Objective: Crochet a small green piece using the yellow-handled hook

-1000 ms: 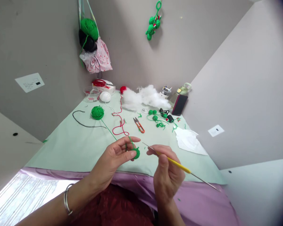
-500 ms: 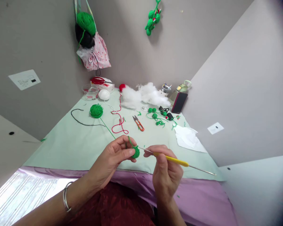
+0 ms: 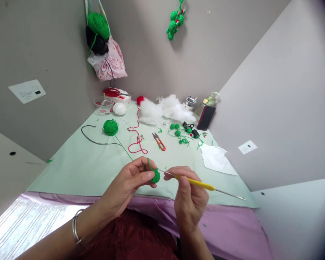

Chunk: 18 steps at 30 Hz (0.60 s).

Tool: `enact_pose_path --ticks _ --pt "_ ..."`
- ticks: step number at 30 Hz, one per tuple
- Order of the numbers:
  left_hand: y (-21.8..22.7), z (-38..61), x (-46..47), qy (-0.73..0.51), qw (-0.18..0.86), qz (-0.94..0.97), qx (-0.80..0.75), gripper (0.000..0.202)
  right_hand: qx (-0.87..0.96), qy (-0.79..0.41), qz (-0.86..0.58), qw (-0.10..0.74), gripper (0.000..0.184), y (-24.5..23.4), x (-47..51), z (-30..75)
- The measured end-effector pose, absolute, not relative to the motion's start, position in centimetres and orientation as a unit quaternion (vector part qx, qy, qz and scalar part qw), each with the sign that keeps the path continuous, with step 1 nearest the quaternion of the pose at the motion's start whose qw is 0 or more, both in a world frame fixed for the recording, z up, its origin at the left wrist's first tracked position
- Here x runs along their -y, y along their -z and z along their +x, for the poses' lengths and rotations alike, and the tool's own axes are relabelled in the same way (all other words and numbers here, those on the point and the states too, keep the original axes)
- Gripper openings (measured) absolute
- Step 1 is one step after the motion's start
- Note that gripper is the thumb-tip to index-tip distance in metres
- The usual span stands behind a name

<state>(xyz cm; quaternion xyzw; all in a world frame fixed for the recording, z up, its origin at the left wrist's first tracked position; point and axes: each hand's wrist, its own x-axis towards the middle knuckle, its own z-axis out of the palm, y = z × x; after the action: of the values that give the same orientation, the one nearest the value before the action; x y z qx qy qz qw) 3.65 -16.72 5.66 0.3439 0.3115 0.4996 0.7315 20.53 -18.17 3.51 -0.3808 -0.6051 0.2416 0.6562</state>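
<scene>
My left hand [image 3: 135,175] pinches a small round green crochet piece [image 3: 156,176] between thumb and fingers. Green yarn [image 3: 149,163] passes over its forefinger, and a strand runs back to the green yarn ball [image 3: 111,127] on the table. In my right hand [image 3: 191,198] is a crochet hook [image 3: 196,183] with a yellow handle, held like a pen. The hook's thin metal tip meets the upper right edge of the crochet piece; whether it is inside a stitch is too small to tell. Its other metal end points to the lower right.
Orange thread snips [image 3: 159,142] lie beyond my hands on the pale green tablecloth [image 3: 83,173]. Farther back are red yarn [image 3: 137,144], white stuffing [image 3: 165,110], a white yarn ball [image 3: 119,108] and small green crocheted balls [image 3: 177,133]. A phone [image 3: 206,118] leans against a bottle [image 3: 202,111].
My right hand and the crochet hook have shifted slightly left, toward the crochet piece. My left hand keeps its hold, almost unmoved.
</scene>
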Motion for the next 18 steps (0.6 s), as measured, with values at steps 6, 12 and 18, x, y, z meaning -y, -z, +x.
enact_pose_path --ticks 6,12,18 --pt "-5.72 3.79 16.65 -0.499 0.727 0.352 -0.314 0.016 0.618 -0.233 -0.38 0.647 0.026 -3.62 18.22 20.59" --pt "-5.94 3.94 16.61 -0.492 0.731 0.36 -0.307 0.016 0.652 -0.207 -0.366 0.631 0.026 -3.26 18.2 20.79" --pt "-5.95 3.97 16.39 -0.495 0.738 0.349 -0.297 0.037 0.665 -0.248 -0.346 0.614 0.02 -3.36 18.17 20.98"
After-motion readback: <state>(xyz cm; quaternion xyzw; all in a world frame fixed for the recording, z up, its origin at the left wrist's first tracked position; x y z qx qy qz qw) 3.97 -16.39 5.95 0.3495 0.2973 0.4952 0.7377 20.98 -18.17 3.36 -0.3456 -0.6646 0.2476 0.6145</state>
